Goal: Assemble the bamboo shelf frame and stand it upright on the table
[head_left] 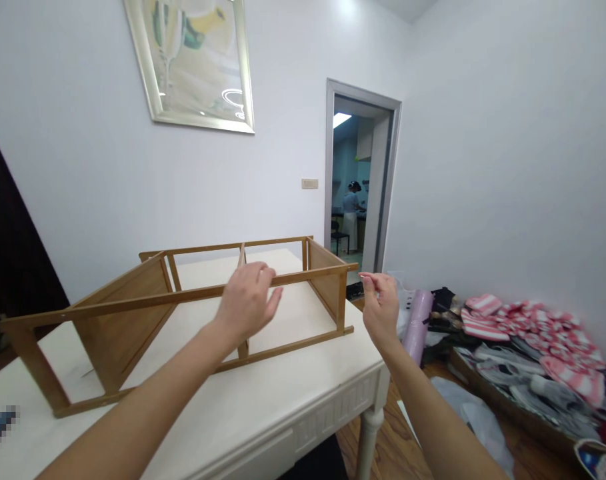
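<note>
A wooden shelf frame [133,303] lies on its side across a white table [293,393]. My left hand [247,300] hovers at the frame's upper front rail, fingers spread and loosely curved, holding nothing. My right hand [380,307] floats just past the frame's right end, beyond the table's corner. Its fingers are partly curled with the fingertips drawn together, and nothing shows in them. Neither hand clearly touches the wood.
A framed picture [193,60] hangs on the wall behind. An open doorway [357,180] shows another person standing far off. On the floor at right lie a purple roll [417,323], striped clothes [527,333] and plastic bags. A dark panel [7,240] stands at left.
</note>
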`<action>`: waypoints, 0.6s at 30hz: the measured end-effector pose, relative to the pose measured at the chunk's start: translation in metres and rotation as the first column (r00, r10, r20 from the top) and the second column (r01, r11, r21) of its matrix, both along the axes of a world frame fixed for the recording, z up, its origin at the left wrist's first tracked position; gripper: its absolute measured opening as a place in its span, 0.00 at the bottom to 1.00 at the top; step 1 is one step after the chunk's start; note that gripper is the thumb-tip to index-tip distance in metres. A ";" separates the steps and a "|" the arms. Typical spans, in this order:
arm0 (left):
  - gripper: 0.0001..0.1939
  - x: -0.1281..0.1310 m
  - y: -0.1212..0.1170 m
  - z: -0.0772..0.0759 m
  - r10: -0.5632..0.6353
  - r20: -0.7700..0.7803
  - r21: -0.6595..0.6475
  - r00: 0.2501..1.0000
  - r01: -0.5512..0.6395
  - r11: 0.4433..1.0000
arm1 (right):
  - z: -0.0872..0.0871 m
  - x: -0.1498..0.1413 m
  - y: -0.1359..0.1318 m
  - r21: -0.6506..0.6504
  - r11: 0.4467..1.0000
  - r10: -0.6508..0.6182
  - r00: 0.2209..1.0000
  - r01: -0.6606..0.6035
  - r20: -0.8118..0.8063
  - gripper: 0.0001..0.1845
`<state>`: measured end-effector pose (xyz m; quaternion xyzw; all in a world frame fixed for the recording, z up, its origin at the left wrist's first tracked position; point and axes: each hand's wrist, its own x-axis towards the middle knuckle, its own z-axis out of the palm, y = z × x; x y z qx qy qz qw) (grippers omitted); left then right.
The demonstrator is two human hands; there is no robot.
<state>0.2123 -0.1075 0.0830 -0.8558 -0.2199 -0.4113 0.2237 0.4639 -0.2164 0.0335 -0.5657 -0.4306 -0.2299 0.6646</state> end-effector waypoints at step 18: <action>0.19 0.158 0.010 -0.031 0.081 0.056 -0.202 0.995 -0.068 0.977 | -0.010 0.016 0.010 0.052 0.995 0.086 0.996 -0.084 -0.039 0.15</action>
